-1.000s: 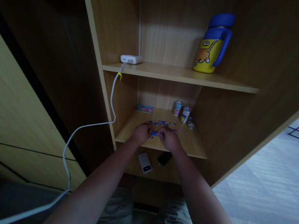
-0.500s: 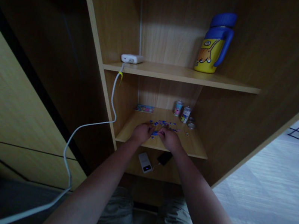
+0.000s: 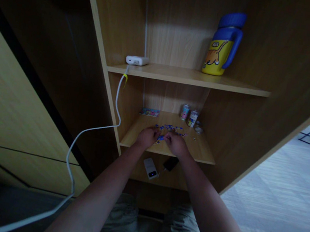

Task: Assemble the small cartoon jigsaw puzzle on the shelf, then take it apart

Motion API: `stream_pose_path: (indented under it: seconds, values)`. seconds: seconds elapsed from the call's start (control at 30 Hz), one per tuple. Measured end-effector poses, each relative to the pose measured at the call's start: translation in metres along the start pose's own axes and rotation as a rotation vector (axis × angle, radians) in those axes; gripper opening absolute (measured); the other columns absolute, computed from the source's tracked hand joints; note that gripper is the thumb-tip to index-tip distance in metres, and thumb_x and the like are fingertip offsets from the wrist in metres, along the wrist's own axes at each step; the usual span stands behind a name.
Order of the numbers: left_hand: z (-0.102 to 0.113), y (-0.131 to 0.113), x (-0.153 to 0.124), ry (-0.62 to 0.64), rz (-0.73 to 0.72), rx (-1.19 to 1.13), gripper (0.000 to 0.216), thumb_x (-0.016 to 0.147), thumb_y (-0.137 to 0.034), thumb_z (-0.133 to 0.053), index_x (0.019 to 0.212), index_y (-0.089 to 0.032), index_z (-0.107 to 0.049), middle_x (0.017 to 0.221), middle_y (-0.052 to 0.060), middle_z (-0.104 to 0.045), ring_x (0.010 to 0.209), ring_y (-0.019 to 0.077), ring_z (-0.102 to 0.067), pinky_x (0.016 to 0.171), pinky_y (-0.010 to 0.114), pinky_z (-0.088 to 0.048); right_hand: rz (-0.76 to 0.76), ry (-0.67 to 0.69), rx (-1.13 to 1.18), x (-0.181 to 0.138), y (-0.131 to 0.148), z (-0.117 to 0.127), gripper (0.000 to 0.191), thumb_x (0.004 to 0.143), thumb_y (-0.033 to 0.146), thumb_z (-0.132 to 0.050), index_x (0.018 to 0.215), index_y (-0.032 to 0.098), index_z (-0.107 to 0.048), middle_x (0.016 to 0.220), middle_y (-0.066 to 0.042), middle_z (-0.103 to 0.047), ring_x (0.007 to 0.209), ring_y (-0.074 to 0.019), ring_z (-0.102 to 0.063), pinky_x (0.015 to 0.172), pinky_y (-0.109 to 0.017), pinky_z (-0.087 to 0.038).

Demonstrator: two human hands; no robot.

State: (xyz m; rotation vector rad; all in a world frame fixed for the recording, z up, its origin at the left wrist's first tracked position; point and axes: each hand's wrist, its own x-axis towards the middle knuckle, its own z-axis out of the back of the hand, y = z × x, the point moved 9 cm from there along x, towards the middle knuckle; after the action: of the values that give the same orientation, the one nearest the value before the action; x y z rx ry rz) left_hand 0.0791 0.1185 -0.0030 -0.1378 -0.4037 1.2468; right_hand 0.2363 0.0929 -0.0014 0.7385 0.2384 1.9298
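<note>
Head view, small blue pieces, seemingly jigsaw

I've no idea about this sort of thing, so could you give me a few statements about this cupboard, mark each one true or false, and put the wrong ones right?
1. The left hand and right hand are at the blue pieces. True.
2. The mug stands on the upper shelf. True.
3. The mug is all red. False: it is blue and yellow.
4. Two cans are farther back than the hands. True.
5. Both cans lie on their sides. False: they stand upright.
</note>
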Motion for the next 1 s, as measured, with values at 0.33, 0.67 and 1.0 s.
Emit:
stream_pose_path:
  seconds: [0.33, 0.67, 1.0]
  values:
    - [-0.0008, 0.0013, 0.0012, -0.019, 0.000, -0.013, 0.030, 0.109, -0.044, -0.066, 0.116, -0.016, -0.074, 0.117, 0.009, -0.076, 0.104, 0.0221, -0.073, 0.098, 0.045, -0.062, -0.001, -0.014, -0.005, 0.0014, -0.0042, -0.0026, 0.006, 0.102, 0.020, -0.069, 0.101, 0.022, -0.075, 0.101, -0.006, -0.080, 0.089, -0.0197, -0.072, 0.082, -0.029, -0.048]
    - [0.0025, 0.0047, 0.0038, -0.098, -0.039, -0.090, 0.024, 0.108, -0.039, -0.068, 0.115, -0.016, -0.073, 0.116, 0.008, -0.075, 0.105, 0.0220, -0.073, 0.098, 0.045, -0.062, -0.004, -0.001, -0.016, 0.0009, -0.0018, -0.0010, 0.008, 0.104, 0.022, -0.069, 0.102, 0.022, -0.076, 0.101, -0.006, -0.081, 0.090, -0.0193, -0.072, 0.082, -0.028, -0.048]
    - [0.0066, 0.0048, 0.0034, -0.145, -0.056, -0.159, 0.023, 0.108, -0.038, -0.069, 0.115, -0.016, -0.073, 0.116, 0.008, -0.074, 0.105, 0.0218, -0.072, 0.097, 0.044, -0.062, -0.007, 0.002, -0.015, 0.0008, -0.0026, -0.0013, 0.008, 0.105, 0.022, -0.068, 0.102, 0.021, -0.075, 0.103, -0.006, -0.081, 0.092, -0.0186, -0.072, 0.086, -0.028, -0.048]
